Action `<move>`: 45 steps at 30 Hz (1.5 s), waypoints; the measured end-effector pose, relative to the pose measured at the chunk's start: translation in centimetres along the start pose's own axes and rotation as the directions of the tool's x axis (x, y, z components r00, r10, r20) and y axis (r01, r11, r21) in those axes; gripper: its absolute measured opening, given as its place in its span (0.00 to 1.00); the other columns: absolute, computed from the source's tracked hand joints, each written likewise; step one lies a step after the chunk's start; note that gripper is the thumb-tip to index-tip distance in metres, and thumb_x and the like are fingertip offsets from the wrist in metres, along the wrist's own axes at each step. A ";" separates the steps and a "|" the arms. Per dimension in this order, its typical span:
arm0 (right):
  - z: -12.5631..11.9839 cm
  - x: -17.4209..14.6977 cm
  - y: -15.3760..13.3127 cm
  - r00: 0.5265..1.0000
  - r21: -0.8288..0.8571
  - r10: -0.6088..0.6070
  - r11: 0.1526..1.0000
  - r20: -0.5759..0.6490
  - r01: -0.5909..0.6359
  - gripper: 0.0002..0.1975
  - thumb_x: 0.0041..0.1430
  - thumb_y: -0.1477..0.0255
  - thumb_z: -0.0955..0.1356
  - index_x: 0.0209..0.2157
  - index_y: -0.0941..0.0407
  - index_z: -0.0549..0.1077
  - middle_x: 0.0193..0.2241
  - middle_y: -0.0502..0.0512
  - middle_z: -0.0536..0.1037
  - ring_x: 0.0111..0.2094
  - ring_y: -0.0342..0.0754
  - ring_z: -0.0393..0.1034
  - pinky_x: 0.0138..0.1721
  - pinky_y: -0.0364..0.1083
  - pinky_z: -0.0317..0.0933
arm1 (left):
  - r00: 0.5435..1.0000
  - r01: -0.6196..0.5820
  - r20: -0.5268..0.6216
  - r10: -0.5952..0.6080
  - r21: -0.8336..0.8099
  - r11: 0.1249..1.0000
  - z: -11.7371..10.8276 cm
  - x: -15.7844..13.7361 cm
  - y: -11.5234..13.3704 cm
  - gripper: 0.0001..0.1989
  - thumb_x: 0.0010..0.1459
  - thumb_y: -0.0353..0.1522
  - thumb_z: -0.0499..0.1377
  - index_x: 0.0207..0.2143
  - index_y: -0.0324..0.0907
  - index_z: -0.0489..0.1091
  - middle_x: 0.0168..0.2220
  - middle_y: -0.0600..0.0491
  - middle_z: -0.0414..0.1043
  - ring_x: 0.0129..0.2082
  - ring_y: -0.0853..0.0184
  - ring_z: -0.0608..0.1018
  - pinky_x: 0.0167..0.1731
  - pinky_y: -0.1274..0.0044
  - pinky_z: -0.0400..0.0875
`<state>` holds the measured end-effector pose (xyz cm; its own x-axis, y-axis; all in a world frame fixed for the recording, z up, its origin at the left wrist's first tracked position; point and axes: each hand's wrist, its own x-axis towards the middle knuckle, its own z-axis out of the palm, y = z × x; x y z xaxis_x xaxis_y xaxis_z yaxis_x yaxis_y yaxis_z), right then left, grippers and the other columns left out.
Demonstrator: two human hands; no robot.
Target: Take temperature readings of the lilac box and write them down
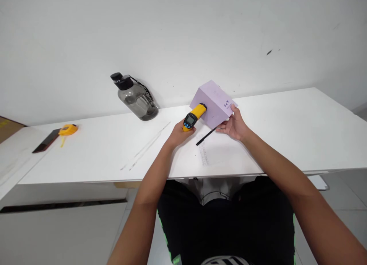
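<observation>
My left hand (180, 135) is wrapped round the grip of a yellow and black infrared thermometer (197, 111). Its small screen and blue buttons face me, and its nose points at the near side of a light purple box (217, 101). Whether the nose touches the box I cannot tell. My right hand (234, 124) grips the box at its right end, thumb on the top face and fingers underneath; the box looks tilted. A black pen (206, 136) reaches from the right fingertips toward the left; whether the fingers hold it is unclear. Below it lies a sheet with faint handwriting (204, 156).
A grey see-through water bottle (140, 102) with a black cap stands by the wall. Farther left, a yellow tape measure (69, 130) rests beside a dark phone-like slab (47, 141). The white table (100, 158) ends just before my lap. A brown box edge (10, 128) shows at far left.
</observation>
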<state>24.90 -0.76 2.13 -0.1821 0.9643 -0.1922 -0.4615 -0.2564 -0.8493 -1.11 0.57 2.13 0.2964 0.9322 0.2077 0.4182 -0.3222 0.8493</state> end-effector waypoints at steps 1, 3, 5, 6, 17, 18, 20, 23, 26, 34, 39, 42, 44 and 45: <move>0.0 0.0 0.1 1.000 -0.003 0.001 1.000 -0.004 -0.001 0.39 0.50 0.37 0.64 0.54 0.49 0.63 0.39 0.60 0.76 0.39 0.56 0.76 0.34 0.54 0.77 | 1.000 0.003 -0.001 -0.003 -0.009 1.000 0.1 0.0 0.0 0.11 0.49 0.36 0.63 0.35 0.42 0.69 0.33 0.55 0.74 0.33 0.67 0.75 0.38 0.73 0.72; 0.1 0.1 0.2 1.000 -0.009 -0.007 1.000 -0.019 0.007 0.40 0.50 0.37 0.64 0.55 0.49 0.62 0.39 0.61 0.76 0.39 0.56 0.76 0.35 0.54 0.77 | 1.000 0.008 0.000 -0.008 -0.027 1.000 0.2 0.0 0.0 0.13 0.49 0.37 0.64 0.36 0.42 0.70 0.34 0.54 0.74 0.34 0.66 0.76 0.38 0.73 0.72; 0.3 0.1 0.4 0.998 -0.010 -0.038 0.999 -0.053 0.037 0.40 0.50 0.38 0.64 0.56 0.48 0.61 0.39 0.60 0.76 0.40 0.56 0.76 0.36 0.54 0.77 | 1.000 0.017 -0.012 -0.017 -0.022 1.000 0.3 0.0 0.0 0.14 0.50 0.39 0.64 0.38 0.42 0.70 0.34 0.54 0.75 0.35 0.65 0.76 0.39 0.72 0.72; 0.3 0.1 0.4 0.995 -0.007 -0.064 0.998 -0.076 0.064 0.40 0.50 0.38 0.65 0.57 0.47 0.61 0.39 0.59 0.75 0.41 0.56 0.76 0.37 0.54 0.77 | 0.999 0.025 -0.027 -0.025 -0.003 1.000 0.3 0.1 0.0 0.16 0.51 0.40 0.64 0.39 0.42 0.70 0.35 0.53 0.75 0.36 0.65 0.77 0.40 0.72 0.72; -4.0 0.6 -1.7 0.680 -0.758 -0.679 0.589 -0.276 0.281 0.39 0.55 0.44 0.64 0.63 0.45 0.51 0.60 0.63 0.64 0.56 0.61 0.66 0.49 0.62 0.69 | 0.971 0.232 -0.151 -0.185 0.782 0.579 -1.7 0.8 -1.0 0.33 0.58 0.53 0.56 0.59 0.43 0.65 0.51 0.40 0.73 0.50 0.46 0.74 0.45 0.62 0.66; -4.6 0.6 -1.8 0.629 -0.845 -0.735 0.485 -0.255 0.224 0.40 0.54 0.44 0.64 0.63 0.47 0.52 0.61 0.64 0.62 0.58 0.62 0.64 0.52 0.64 0.66 | 0.970 0.232 -0.146 -0.193 0.791 0.566 -1.7 0.7 -1.0 0.32 0.59 0.53 0.54 0.58 0.44 0.66 0.50 0.41 0.74 0.49 0.47 0.74 0.44 0.63 0.66; -5.6 0.7 -1.8 0.589 -0.925 -0.776 0.361 -0.225 0.122 0.39 0.55 0.45 0.64 0.62 0.48 0.53 0.60 0.64 0.63 0.58 0.63 0.63 0.55 0.67 0.62 | 0.969 0.234 -0.147 -0.197 0.797 0.557 -1.6 0.7 -1.0 0.31 0.59 0.53 0.54 0.59 0.45 0.66 0.50 0.42 0.74 0.49 0.48 0.74 0.44 0.64 0.65; -6.4 0.9 -1.9 0.606 -0.969 -0.775 0.247 -0.180 0.028 0.41 0.51 0.45 0.67 0.61 0.48 0.56 0.60 0.65 0.62 0.57 0.64 0.65 0.54 0.66 0.63 | 0.972 0.227 -0.148 -0.185 0.805 0.548 -1.3 0.5 -0.9 0.31 0.59 0.51 0.55 0.60 0.46 0.64 0.51 0.42 0.73 0.51 0.48 0.72 0.47 0.63 0.64; -6.7 1.4 -1.9 0.664 -0.989 -0.738 0.150 -0.119 -0.010 0.45 0.46 0.45 0.70 0.61 0.50 0.56 0.62 0.68 0.58 0.54 0.66 0.66 0.51 0.66 0.65 | 0.970 0.236 -0.159 -0.185 0.803 0.547 -1.2 0.4 -0.8 0.31 0.59 0.51 0.55 0.60 0.45 0.64 0.52 0.42 0.72 0.52 0.47 0.70 0.48 0.61 0.64; -6.8 2.4 -1.0 0.695 -0.999 -0.719 0.041 -0.019 0.015 0.45 0.53 0.49 0.69 0.66 0.53 0.51 0.70 0.69 0.41 0.69 0.74 0.37 0.59 0.74 0.50 | 0.967 0.253 -0.207 -0.147 0.817 0.519 -1.0 0.0 -0.5 0.36 0.58 0.51 0.57 0.63 0.43 0.62 0.67 0.38 0.55 0.68 0.42 0.53 0.60 0.54 0.55; -2.7 1.1 0.1 0.697 -0.898 -0.568 -0.316 0.438 0.306 0.23 0.61 0.65 0.66 0.58 0.53 0.68 0.71 0.61 0.46 0.71 0.70 0.28 0.64 0.73 0.39 | 0.994 0.083 -0.032 -0.102 0.836 0.543 -0.6 -0.2 0.3 0.50 0.48 0.57 0.63 0.67 0.46 0.55 0.73 0.41 0.35 0.71 0.41 0.36 0.65 0.50 0.38; -0.2 0.5 1.8 0.691 -0.786 -0.383 -0.385 0.613 0.484 0.16 0.63 0.74 0.63 0.50 0.53 0.74 0.70 0.60 0.52 0.72 0.66 0.34 0.65 0.70 0.41 | 0.987 0.006 0.087 -0.135 0.822 0.569 -0.2 -0.3 0.7 0.52 0.46 0.57 0.64 0.69 0.47 0.52 0.73 0.43 0.33 0.71 0.43 0.34 0.66 0.50 0.36; 0.7 0.5 3.0 0.685 -0.733 -0.286 -0.398 0.670 0.551 0.14 0.63 0.76 0.63 0.45 0.55 0.77 0.68 0.61 0.57 0.71 0.64 0.40 0.65 0.69 0.43 | 0.984 0.002 0.101 -0.149 0.819 0.573 0.0 -0.3 0.7 0.52 0.47 0.56 0.64 0.69 0.47 0.51 0.73 0.43 0.32 0.71 0.44 0.33 0.66 0.50 0.36; 1.0 0.6 3.5 0.683 -0.715 -0.248 -0.399 0.687 0.574 0.13 0.63 0.77 0.62 0.42 0.56 0.77 0.67 0.63 0.60 0.70 0.63 0.43 0.66 0.68 0.44 | 0.985 0.009 0.092 -0.147 0.820 0.572 0.1 -0.2 0.7 0.52 0.48 0.56 0.64 0.69 0.47 0.51 0.73 0.43 0.32 0.71 0.44 0.33 0.66 0.50 0.36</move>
<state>22.31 -1.09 -0.44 -0.6066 0.6770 0.4168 0.7002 0.7032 -0.1232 -0.85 0.11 2.62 0.3097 0.9502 0.0347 0.9460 -0.3116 0.0892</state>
